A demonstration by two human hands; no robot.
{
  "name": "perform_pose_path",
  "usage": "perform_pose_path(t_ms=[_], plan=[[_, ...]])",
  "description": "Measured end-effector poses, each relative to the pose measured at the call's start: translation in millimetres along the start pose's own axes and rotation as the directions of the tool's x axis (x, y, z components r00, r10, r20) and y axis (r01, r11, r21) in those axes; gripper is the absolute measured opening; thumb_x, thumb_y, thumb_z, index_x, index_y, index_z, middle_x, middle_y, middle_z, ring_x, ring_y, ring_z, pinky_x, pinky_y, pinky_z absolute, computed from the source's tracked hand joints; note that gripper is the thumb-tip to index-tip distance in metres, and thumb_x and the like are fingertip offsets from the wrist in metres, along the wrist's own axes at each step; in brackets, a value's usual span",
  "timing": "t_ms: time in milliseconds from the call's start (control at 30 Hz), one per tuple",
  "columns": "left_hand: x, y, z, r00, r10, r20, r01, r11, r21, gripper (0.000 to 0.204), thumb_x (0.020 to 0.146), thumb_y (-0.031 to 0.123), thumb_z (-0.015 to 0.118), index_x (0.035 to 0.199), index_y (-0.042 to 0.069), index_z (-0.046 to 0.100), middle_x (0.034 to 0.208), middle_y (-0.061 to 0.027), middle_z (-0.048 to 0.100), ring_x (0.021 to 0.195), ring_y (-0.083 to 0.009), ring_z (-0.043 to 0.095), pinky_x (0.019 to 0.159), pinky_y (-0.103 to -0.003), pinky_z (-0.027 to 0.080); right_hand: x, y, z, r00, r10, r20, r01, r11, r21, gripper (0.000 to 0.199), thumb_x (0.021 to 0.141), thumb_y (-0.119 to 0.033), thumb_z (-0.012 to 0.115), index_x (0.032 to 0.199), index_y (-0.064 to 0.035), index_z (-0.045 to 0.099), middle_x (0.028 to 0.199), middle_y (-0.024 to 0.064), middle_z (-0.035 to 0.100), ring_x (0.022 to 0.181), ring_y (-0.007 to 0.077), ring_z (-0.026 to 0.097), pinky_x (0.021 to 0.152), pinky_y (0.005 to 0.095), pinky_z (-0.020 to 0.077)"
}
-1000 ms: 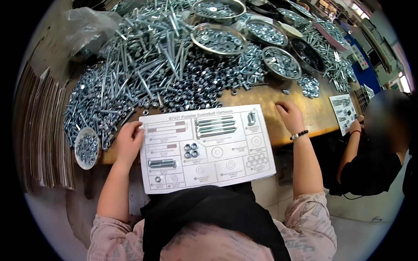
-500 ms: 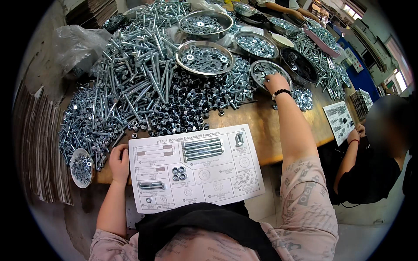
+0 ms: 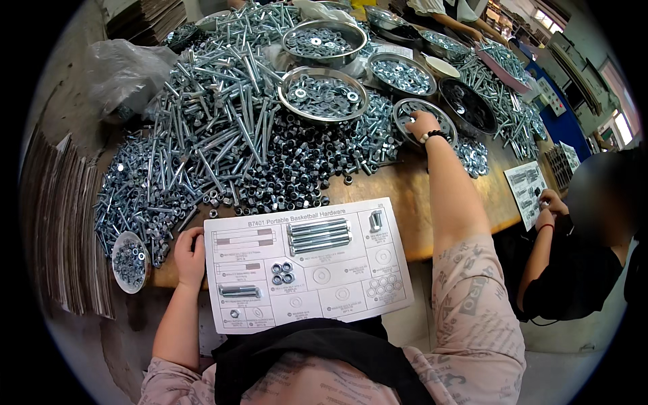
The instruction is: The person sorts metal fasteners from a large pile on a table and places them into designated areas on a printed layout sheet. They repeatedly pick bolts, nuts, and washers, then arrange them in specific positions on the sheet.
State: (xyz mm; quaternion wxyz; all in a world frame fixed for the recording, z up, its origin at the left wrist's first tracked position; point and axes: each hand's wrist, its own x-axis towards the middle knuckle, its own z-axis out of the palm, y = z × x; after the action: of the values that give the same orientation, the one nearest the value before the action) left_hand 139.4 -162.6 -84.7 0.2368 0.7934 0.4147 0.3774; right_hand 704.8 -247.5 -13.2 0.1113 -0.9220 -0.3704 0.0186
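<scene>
Right hand (image 3: 422,123) has moved into bowl (image 3: 454,128) beyond the card (image 3: 391,307).
Picking seems underway, its hold hidden; left hand (image 3: 190,260) pinches card's left edge.

Right fingers (image 3: 414,125): anything held too small to tell. Co-worker's head (image 3: 597,187) blurred. Far person (image 3: 445,9) cut off above.

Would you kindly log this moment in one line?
left hand: at printed sheet edge | right hand: at metal bowl | on sheet: bolts, nuts

The hardware chart (image 3: 316,262) is white with grey line drawings, its hex bolts (image 3: 318,236) silvery. The right sleeve (image 3: 476,300) is pink, grey-lettered.
</scene>
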Motion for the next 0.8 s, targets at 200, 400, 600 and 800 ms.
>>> perform_pose_path(t_ms=[200, 400, 600, 800], plan=[[3, 0, 1, 1.0, 0.023, 0.002, -0.023, 1.0, -0.006, 0.012, 0.078, 0.001, 0.052, 0.087, -0.001, 0.059, 0.082, -0.012, 0.059, 0.077, -0.0248, 0.057, 0.07, -0.031, 0.044, -11, -10, 3, 0.992, -0.07, -0.1, 0.066, 0.997, -0.043, 0.016, 0.077, -0.017, 0.059, 0.089, -0.0077, 0.063, 0.094, 0.0157, 0.061, 0.089, 0.0327, 0.058, 0.081, 0.0398, 0.0461], [0, -6, 0, 1.0, -0.014, 0.01, 0.014, 0.999, -0.032, 0.012, 0.079, 0.001, 0.052, 0.088, -0.001, 0.06, 0.083, -0.0101, 0.059, 0.079, -0.0224, 0.057, 0.073, -0.029, 0.043, -99, -9, -16, 0.966, -0.103, -0.236, 0.232, 0.748, 0.622, 0.023, 0.078, -0.016, 0.064, 0.096, -0.0021, 0.06, 0.085, 0.0104, 0.064, 0.082, 0.0194, 0.061, 0.071, 0.0294, 0.0471], [-2, -8, 1, 0.999, -0.041, 0.012, 0.041, 0.999, -0.025, 0.012, 0.08, 0.003, 0.053, 0.09, -0.001, 0.06, 0.086, -0.0098, 0.06, 0.082, -0.0215, 0.057, 0.075, -0.029, 0.043, -249, -22, -21, 0.905, -0.288, 0.313, 0.067, 0.823, 0.564, 0.026, 0.076, -0.008, 0.065, 0.101, -0.0028, 0.058, 0.086, 0.0054, 0.062, 0.079, 0.0114, 0.058, 0.071, 0.0251, 0.0474], [0, -7, 1, 0.998, -0.056, 0.015, 0.056, 0.997, -0.054, 0.013, 0.08, 0.004, 0.053, 0.09, 0.0, 0.06, 0.086, -0.0098, 0.06, 0.082, -0.0222, 0.057, 0.075, -0.03, 0.044, -277, -23, 1, 0.898, -0.368, 0.241, 0.227, 0.857, 0.462, 0.016, 0.074, -0.007, 0.063, 0.089, -0.0028, 0.059, 0.086, 0.0127, 0.057, 0.077, 0.0266, 0.057, 0.067, 0.0323, 0.0461]])
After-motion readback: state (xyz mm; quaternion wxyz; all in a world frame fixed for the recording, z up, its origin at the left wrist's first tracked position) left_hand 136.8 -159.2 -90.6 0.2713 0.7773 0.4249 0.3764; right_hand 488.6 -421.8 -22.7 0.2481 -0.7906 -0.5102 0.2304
